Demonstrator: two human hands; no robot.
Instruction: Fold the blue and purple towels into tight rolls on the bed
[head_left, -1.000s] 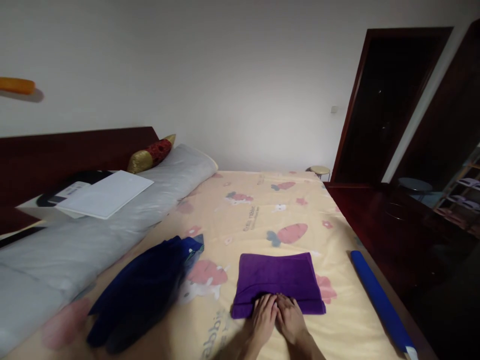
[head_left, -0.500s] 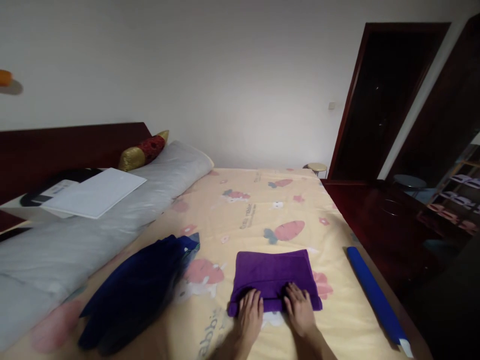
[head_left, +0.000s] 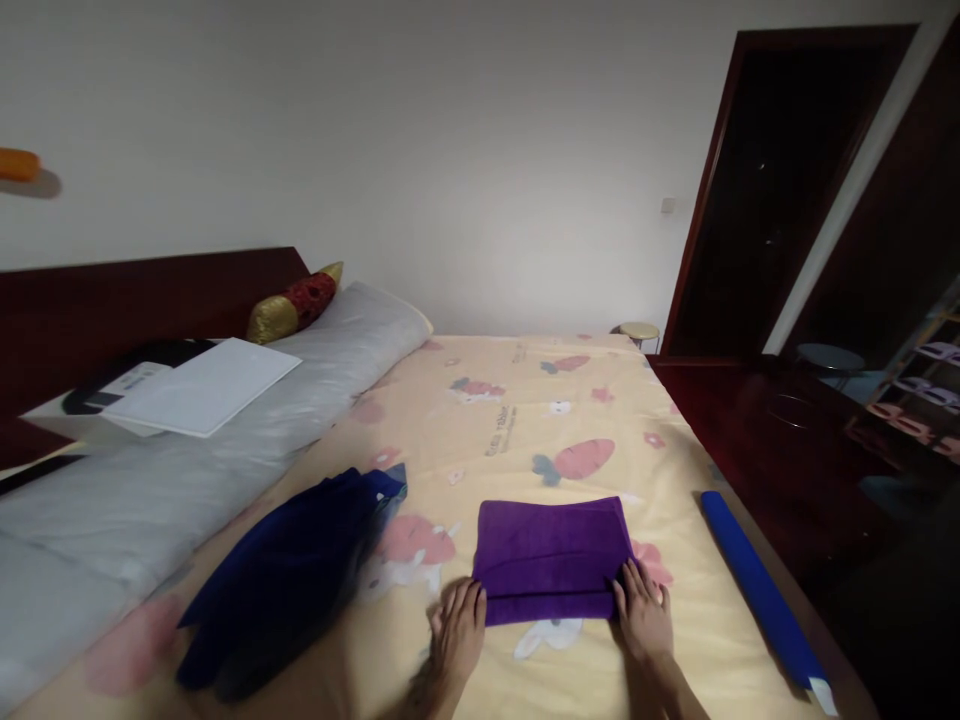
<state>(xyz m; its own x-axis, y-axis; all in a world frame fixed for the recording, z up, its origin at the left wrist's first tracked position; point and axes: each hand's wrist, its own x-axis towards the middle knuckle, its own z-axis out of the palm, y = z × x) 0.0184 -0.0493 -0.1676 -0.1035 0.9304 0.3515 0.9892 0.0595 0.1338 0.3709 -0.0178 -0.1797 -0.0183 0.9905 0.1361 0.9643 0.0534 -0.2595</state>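
With lightly bent fingers close together on the left hand (head_left: 459, 630) and right hand (head_left: 646, 615), touching both ends of the turned-over near strip of a rectangular purple cloth (head_left: 551, 550); cannot tell whether clamped on it. Might skew or spring open under uneven pressure. Could also ruck up the yellow, carrot-printed fabric bedsheet (head_left: 720, 610) directly underneath, if dragged while pressed hard.

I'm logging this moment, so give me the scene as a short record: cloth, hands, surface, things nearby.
Purple cloth: lying flat, strip along near edge apparently folded over
Left hand: touching cloth's near left corner
Right hand: touching its near right corner
Surface: yellowish patterned bedsheet
Nearby: dark blue fabric left, long blue object right
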